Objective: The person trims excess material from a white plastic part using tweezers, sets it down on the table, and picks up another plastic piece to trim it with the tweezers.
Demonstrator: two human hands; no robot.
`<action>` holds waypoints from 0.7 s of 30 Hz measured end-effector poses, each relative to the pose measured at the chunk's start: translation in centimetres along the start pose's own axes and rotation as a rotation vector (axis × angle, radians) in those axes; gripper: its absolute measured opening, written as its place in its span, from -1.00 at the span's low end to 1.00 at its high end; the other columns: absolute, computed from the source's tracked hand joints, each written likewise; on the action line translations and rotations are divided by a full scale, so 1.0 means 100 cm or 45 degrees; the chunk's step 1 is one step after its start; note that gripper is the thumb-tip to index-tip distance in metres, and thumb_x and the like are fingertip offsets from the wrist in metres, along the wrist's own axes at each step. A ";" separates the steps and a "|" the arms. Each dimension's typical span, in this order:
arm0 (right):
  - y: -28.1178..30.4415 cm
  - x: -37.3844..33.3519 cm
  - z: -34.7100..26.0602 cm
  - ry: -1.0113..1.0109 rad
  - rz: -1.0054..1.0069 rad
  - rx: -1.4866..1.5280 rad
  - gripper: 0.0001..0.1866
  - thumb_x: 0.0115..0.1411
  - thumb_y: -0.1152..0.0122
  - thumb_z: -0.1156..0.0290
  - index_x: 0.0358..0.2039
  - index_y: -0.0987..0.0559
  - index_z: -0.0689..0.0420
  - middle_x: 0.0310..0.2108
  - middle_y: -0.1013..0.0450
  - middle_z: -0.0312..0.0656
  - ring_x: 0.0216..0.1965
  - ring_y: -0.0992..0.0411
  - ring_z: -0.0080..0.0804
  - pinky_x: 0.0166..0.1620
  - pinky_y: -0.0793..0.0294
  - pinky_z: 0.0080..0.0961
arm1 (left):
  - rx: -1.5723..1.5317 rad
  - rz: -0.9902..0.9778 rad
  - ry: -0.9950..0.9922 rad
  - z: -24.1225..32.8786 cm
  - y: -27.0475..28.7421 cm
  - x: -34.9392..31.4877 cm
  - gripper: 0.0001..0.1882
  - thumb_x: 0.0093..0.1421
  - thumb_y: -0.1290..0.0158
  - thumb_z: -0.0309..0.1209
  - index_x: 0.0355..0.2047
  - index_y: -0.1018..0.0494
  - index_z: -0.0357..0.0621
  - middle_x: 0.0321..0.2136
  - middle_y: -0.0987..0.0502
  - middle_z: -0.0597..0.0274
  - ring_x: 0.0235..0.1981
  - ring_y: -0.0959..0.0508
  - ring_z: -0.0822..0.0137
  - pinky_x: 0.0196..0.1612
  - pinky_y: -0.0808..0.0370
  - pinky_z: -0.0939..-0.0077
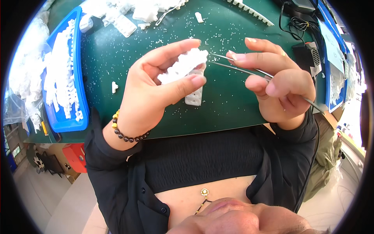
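My left hand is closed round a white, knobbly plastic-looking piece, with the thumb and fingers along its sides. Below the thumb shows a white flat part with small holes; whether it is joined to the held piece I cannot tell. My right hand grips thin metal tweezers. Their two tips point left, slightly apart, close to the right end of the white piece, and nothing shows between them. A thin grey length runs out behind the right palm.
White crumbs dot the green table. A blue tray of white toothed strips stands left, another blue tray right. White parts pile up at the back. A small white piece lies left; coiled black cable sits back right.
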State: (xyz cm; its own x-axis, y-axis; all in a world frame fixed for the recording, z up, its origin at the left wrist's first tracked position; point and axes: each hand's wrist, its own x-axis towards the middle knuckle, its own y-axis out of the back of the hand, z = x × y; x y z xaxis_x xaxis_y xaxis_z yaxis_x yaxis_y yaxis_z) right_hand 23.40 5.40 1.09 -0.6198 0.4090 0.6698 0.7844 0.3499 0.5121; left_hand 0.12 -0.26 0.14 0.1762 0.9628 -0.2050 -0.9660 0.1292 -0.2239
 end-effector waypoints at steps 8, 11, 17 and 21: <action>-0.005 0.002 -0.004 0.061 -0.091 0.074 -0.76 0.16 -0.19 0.58 -0.31 -0.30 0.08 -0.27 -0.52 0.17 -0.23 -0.56 -0.08 0.07 -0.37 -0.06 | -0.294 -0.061 0.168 0.000 0.004 0.005 -0.51 0.16 -0.09 -0.46 0.11 -0.33 -0.30 -0.27 -0.54 0.26 -0.64 -0.24 0.66 -0.59 -0.15 0.79; -0.009 0.003 -0.004 0.068 -0.108 0.084 -0.76 0.15 -0.20 0.58 -0.29 -0.31 0.08 -0.25 -0.51 0.18 -0.24 -0.56 -0.05 0.05 -0.39 -0.11 | -0.264 -0.129 0.187 -0.002 0.005 0.003 -0.51 0.17 -0.10 -0.44 0.11 -0.33 -0.31 -0.30 -0.55 0.27 -0.65 -0.22 0.67 -0.59 -0.14 0.80; -0.003 -0.003 -0.002 0.049 -0.012 0.117 -0.76 0.17 -0.19 0.52 -0.24 -0.31 0.07 -0.23 -0.51 0.17 -0.23 -0.55 -0.04 0.04 -0.39 -0.13 | -0.258 -0.173 0.252 0.003 0.005 0.004 -0.50 0.17 -0.10 -0.44 0.11 -0.33 -0.31 -0.35 -0.54 0.32 -0.67 -0.22 0.68 -0.62 -0.13 0.81; -0.002 -0.002 -0.002 0.028 -0.003 0.116 -0.77 0.18 -0.18 0.50 -0.24 -0.31 0.06 -0.22 -0.51 0.15 -0.20 -0.53 -0.01 0.02 -0.40 -0.10 | -0.277 -0.147 0.256 0.004 0.001 0.004 -0.51 0.17 -0.06 -0.47 0.13 -0.32 -0.31 -0.37 -0.53 0.35 -0.68 -0.22 0.68 -0.62 -0.14 0.81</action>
State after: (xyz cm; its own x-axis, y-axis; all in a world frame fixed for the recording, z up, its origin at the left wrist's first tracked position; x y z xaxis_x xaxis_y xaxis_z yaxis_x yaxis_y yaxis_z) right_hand 23.35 5.11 0.97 -0.6201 0.3897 0.6808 0.7768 0.4263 0.4635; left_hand -0.01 0.23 0.43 0.3370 0.8758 -0.3454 -0.8782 0.1602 -0.4507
